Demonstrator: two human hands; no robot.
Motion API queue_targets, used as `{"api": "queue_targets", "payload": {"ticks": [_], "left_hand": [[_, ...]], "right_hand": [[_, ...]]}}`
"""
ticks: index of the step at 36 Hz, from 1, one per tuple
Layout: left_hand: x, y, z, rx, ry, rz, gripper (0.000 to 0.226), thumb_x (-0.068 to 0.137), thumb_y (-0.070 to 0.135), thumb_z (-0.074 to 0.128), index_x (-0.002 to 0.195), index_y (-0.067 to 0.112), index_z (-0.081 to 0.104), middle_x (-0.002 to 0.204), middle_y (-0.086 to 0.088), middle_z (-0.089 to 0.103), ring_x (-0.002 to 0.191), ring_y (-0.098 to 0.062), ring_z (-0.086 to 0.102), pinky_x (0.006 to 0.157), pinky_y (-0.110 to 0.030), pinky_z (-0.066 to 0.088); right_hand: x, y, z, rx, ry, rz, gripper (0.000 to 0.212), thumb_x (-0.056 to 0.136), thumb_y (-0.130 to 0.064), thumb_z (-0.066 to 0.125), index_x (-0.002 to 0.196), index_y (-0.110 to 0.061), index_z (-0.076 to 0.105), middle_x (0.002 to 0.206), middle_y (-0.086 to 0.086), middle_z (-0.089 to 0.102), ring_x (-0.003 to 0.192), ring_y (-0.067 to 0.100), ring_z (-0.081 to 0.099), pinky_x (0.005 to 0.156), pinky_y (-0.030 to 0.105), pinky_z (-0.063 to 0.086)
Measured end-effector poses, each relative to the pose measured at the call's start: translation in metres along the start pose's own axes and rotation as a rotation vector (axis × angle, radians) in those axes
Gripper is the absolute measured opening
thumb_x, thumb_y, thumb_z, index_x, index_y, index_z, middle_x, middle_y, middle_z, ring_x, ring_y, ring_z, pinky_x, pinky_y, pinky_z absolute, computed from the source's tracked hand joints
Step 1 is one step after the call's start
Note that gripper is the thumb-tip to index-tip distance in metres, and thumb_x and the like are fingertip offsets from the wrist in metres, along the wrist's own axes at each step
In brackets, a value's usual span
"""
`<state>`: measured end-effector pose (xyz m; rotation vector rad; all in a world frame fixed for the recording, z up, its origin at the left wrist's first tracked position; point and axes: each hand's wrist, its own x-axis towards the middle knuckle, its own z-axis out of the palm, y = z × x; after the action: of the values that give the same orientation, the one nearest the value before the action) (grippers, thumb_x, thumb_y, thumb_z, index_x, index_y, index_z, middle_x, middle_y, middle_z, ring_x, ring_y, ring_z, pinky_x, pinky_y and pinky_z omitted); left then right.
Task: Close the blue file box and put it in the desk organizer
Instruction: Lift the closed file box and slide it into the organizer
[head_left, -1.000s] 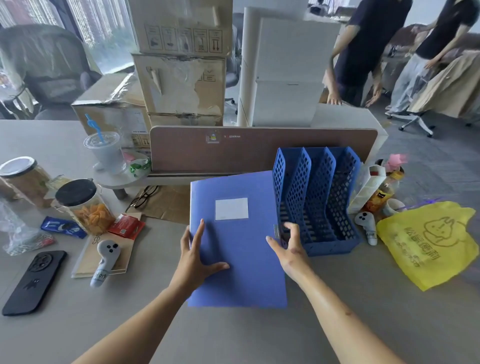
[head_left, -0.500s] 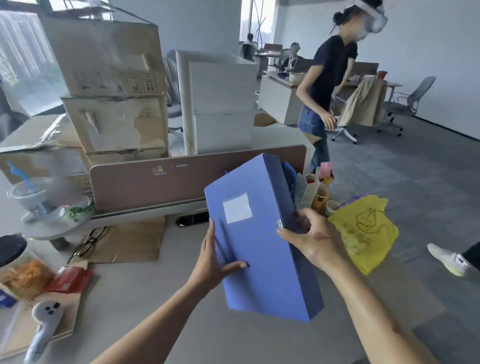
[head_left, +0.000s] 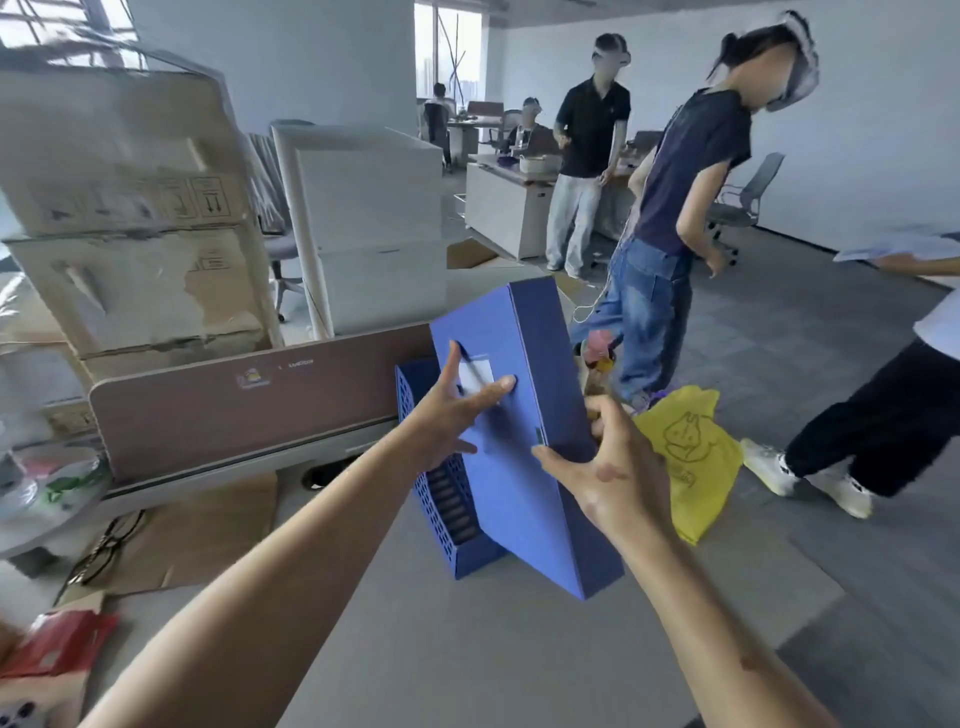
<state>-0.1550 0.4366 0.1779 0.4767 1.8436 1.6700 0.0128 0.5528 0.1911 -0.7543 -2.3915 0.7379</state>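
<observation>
The blue file box (head_left: 519, 499) is closed, stands on end and leans back toward the top right, with a white label on its front face. My left hand (head_left: 447, 415) presses on that face by the label, fingers spread. My right hand (head_left: 608, 478) grips the box's right edge and spine. The blue mesh desk organizer (head_left: 441, 499) stands on the grey desk (head_left: 467, 649) right behind the box; only its left wall and one slot show. I cannot tell whether the box's lower end is inside a slot.
A brown desk partition (head_left: 234, 410) runs behind the organizer, with stacked cardboard boxes (head_left: 130, 234) beyond it. A yellow bag (head_left: 691, 457) lies to the right of the box. Glasses (head_left: 109, 545) and a red packet (head_left: 57, 644) lie at left. People (head_left: 670, 234) stand close on the right.
The box went from lying flat on the desk to being lifted and stood on end at the organizer. My left hand slid up to the label. My view swung up and right.
</observation>
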Motion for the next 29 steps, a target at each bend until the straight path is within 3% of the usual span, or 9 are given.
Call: {"api": "queue_targets", "payload": {"ticks": [7, 10, 14, 17, 20, 22, 23, 26, 29], "left_hand": [[0.021, 0.015, -0.021, -0.002, -0.005, -0.011, 0.120, 0.068, 0.052, 0.078, 0.150, 0.051, -0.010, 0.167, -0.009, 0.003, 0.147, -0.039, 0.027, 0.103, -0.063, 0.044], [0.030, 0.017, -0.030, 0.024, 0.005, -0.008, 0.123, 0.064, 0.053, 0.079, 0.150, 0.052, -0.008, 0.167, -0.011, 0.005, 0.146, -0.038, 0.029, 0.105, -0.063, 0.043], [0.046, 0.011, -0.043, 0.053, -0.008, 0.011, 0.132, 0.053, 0.057, 0.086, 0.148, 0.056, -0.004, 0.168, -0.006, 0.000, 0.152, -0.029, 0.019, 0.103, -0.063, 0.044], [0.053, 0.005, -0.051, 0.060, -0.002, 0.056, 0.119, 0.069, 0.045, 0.083, 0.148, 0.056, -0.005, 0.168, -0.001, -0.002, 0.152, -0.025, 0.017, 0.105, -0.061, 0.043], [0.057, -0.001, -0.057, 0.114, 0.001, 0.131, 0.118, 0.073, 0.038, 0.082, 0.150, 0.054, -0.006, 0.149, 0.019, 0.031, 0.105, -0.013, 0.054, 0.094, -0.045, 0.047], [0.060, -0.007, -0.062, 0.175, -0.018, 0.187, 0.124, 0.070, 0.036, 0.083, 0.152, 0.049, -0.008, 0.122, 0.023, 0.044, 0.074, -0.009, 0.045, 0.080, -0.035, 0.046], [0.061, -0.010, -0.064, 0.212, -0.028, 0.216, 0.125, 0.071, 0.033, 0.084, 0.153, 0.045, -0.010, 0.129, 0.022, 0.041, 0.071, -0.004, 0.045, 0.077, -0.029, 0.045], [0.063, -0.019, -0.069, 0.285, -0.039, 0.290, 0.124, 0.074, 0.028, 0.083, 0.155, 0.038, -0.011, 0.162, 0.018, 0.005, 0.101, 0.025, 0.046, 0.094, -0.019, 0.043], [0.061, -0.030, -0.072, 0.297, -0.040, 0.258, 0.131, 0.061, 0.043, 0.087, 0.153, 0.047, -0.007, 0.154, 0.018, 0.030, 0.130, -0.001, 0.038, 0.106, -0.032, 0.031]], "right_hand": [[0.023, -0.004, 0.028, 0.044, 0.009, -0.050, 0.056, 0.067, -0.053, 0.076, 0.109, -0.026, 0.051, 0.102, -0.012, 0.068, 0.087, 0.017, 0.065, 0.062, 0.030, 0.043], [0.031, -0.005, 0.042, 0.087, -0.004, -0.055, 0.058, 0.068, -0.050, 0.078, 0.110, -0.023, 0.049, 0.099, -0.010, 0.066, 0.080, 0.015, 0.060, 0.055, 0.015, 0.041], [0.036, 0.000, 0.064, 0.126, 0.006, -0.070, 0.060, 0.067, -0.049, 0.078, 0.111, -0.022, 0.047, 0.102, -0.006, 0.066, 0.082, 0.019, 0.065, 0.060, 0.034, 0.052], [0.040, 0.003, 0.079, 0.156, 0.005, -0.091, 0.059, 0.068, -0.046, 0.079, 0.109, -0.019, 0.046, 0.099, -0.003, 0.061, 0.081, 0.021, 0.061, 0.059, 0.034, 0.049], [0.041, 0.007, 0.094, 0.238, -0.024, -0.091, 0.057, 0.068, -0.044, 0.078, 0.107, -0.021, 0.043, 0.100, -0.001, 0.057, 0.083, 0.021, 0.058, 0.063, 0.039, 0.052], [0.038, 0.011, 0.105, 0.281, -0.032, -0.087, 0.057, 0.070, -0.039, 0.079, 0.109, -0.020, 0.042, 0.102, -0.002, 0.056, 0.087, 0.020, 0.056, 0.067, 0.037, 0.052], [0.036, 0.013, 0.110, 0.298, -0.030, -0.090, 0.058, 0.071, -0.037, 0.080, 0.111, -0.018, 0.043, 0.103, -0.002, 0.055, 0.088, 0.019, 0.055, 0.069, 0.035, 0.051], [0.030, 0.021, 0.128, 0.343, -0.042, -0.085, 0.063, 0.072, -0.037, 0.080, 0.117, -0.013, 0.043, 0.106, 0.000, 0.054, 0.093, 0.019, 0.054, 0.075, 0.033, 0.050], [0.022, 0.032, 0.149, 0.414, -0.087, -0.042, 0.064, 0.073, -0.041, 0.077, 0.120, -0.015, 0.042, 0.110, 0.003, 0.057, 0.098, 0.023, 0.059, 0.081, 0.042, 0.053]]}}
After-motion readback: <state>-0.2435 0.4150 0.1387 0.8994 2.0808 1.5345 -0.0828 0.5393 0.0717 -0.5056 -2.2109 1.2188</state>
